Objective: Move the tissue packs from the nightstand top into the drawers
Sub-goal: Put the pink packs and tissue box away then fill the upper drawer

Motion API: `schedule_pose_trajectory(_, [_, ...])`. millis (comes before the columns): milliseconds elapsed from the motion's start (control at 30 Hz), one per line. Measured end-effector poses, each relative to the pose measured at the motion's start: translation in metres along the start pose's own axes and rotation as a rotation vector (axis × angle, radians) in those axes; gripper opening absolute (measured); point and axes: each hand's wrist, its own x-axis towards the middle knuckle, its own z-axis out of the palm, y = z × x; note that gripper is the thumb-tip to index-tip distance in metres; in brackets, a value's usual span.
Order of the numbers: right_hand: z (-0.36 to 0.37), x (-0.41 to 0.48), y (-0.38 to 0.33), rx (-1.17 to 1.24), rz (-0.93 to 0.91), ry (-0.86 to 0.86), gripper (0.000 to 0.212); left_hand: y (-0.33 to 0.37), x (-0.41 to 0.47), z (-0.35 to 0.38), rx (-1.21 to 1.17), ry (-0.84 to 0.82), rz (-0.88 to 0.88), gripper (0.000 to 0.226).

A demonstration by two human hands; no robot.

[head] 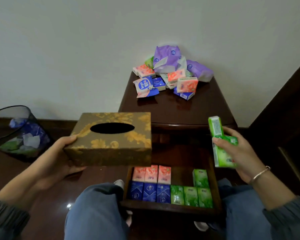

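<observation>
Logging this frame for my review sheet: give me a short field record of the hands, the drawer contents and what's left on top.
left grip: holds patterned tissue box in the air
right grip: holds green packs near the drawer's right side
drawer: open
drawer contents: three pink packs, three blue packs, four stored green packs, in rows
nightstand top: mixed pile of packs, not yet moved
floor, left: mesh bin

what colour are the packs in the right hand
Green, with white print; the right hand holds the green packs, seen in the head view.
</observation>
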Motion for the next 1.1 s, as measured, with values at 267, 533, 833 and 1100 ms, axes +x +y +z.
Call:
schedule_pose_trajectory(267, [-0.012,0.008,0.056,-0.136,0.260,-0.040,0.047,-0.061,0.019,0.065,0.200,0.035,-0.314,0.050])
schedule_pose_trajectory(533, [-0.014,0.029,0.112,-0.501,0.385,-0.123,0.065,-0.093,0.053,0.074,0.183,0.043,-0.337,0.053])
schedule_pose_trajectory(833, [0.043,0.057,0.158,-0.760,0.412,-0.139,0.060,-0.112,0.065,0.041,0.085,0.076,-0.219,0.048])
schedule_pose_trajectory(1100, [0.054,0.067,0.167,-0.796,0.438,-0.085,0.060,-0.115,0.071,0.013,-0.051,0.111,-0.205,0.062])
